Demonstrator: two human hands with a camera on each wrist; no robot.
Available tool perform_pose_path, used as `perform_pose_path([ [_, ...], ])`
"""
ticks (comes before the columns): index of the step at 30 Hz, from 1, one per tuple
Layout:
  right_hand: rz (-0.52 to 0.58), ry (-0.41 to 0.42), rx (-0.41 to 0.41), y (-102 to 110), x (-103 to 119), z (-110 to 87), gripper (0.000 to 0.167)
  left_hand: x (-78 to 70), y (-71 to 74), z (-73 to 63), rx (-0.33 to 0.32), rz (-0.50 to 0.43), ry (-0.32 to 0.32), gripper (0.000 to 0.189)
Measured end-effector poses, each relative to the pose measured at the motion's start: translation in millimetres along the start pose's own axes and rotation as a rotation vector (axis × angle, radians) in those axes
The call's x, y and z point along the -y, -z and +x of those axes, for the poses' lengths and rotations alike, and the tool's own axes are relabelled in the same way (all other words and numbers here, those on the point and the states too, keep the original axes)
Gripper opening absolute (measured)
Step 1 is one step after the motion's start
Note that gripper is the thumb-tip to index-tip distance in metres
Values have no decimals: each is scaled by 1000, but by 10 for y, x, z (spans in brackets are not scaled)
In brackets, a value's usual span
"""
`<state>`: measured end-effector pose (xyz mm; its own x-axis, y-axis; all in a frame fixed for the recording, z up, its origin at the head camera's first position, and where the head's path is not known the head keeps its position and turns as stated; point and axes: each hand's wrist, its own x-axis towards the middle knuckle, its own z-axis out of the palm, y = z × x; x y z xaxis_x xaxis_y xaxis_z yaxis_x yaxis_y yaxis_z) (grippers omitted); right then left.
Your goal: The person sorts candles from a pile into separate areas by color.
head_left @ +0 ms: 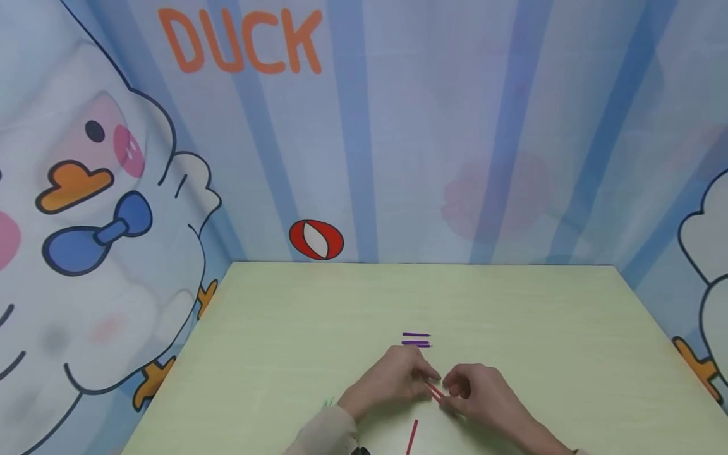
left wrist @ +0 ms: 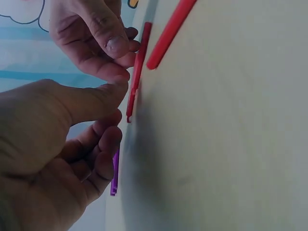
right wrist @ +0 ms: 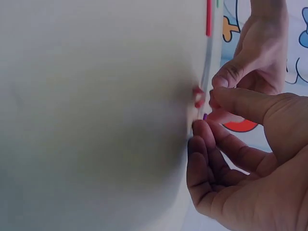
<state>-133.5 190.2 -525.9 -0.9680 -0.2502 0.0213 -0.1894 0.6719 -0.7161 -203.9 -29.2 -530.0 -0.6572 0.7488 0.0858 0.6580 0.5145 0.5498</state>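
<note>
Two thin red sticks (head_left: 436, 392) lie side by side and slanting, between the fingertips of both hands low over the table. My left hand (head_left: 392, 376) is bent over their upper left end, thumb and forefinger pinching there. At the lower right end the fingertips of my right hand (head_left: 483, 395) touch the sticks, its thumb and forefinger slightly apart; I cannot tell whether it grips one. The left wrist view has a red stick (left wrist: 137, 72) running close past both hands' fingertips. Blurred red ends (right wrist: 198, 103) appear beside the right fingertips in the right wrist view.
Another red stick (head_left: 412, 436) lies on the pale table (head_left: 569, 328), nearer the body. Several purple sticks (head_left: 416, 342) lie beyond the left hand. Small green pieces (head_left: 328, 402) are beside the left sleeve (head_left: 330, 430). A printed duck curtain (head_left: 421, 126) stands behind the table.
</note>
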Motion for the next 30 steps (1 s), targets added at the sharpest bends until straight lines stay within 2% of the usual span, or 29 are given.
perform_pose_path([
  [5, -28, -23, -13, -72, 30, -45, 22, -23, -77, -15, 12, 39, -11, 25],
  [13, 10, 56, 4, -97, 24, -80, 18, -47, -102, -31, -13, 101, -39, 11],
  [19, 20, 48, 2, -122, 19, -73, 22, -50, -73, -56, -35, 123, 32, 10],
  [26, 3, 29, -7, -122, 18, -62, 23, -61, -77, -75, -16, 102, 86, 12],
  [30, -7, 22, -44, -92, 25, -47, 23, -55, -99, -81, -58, 114, 101, 10],
])
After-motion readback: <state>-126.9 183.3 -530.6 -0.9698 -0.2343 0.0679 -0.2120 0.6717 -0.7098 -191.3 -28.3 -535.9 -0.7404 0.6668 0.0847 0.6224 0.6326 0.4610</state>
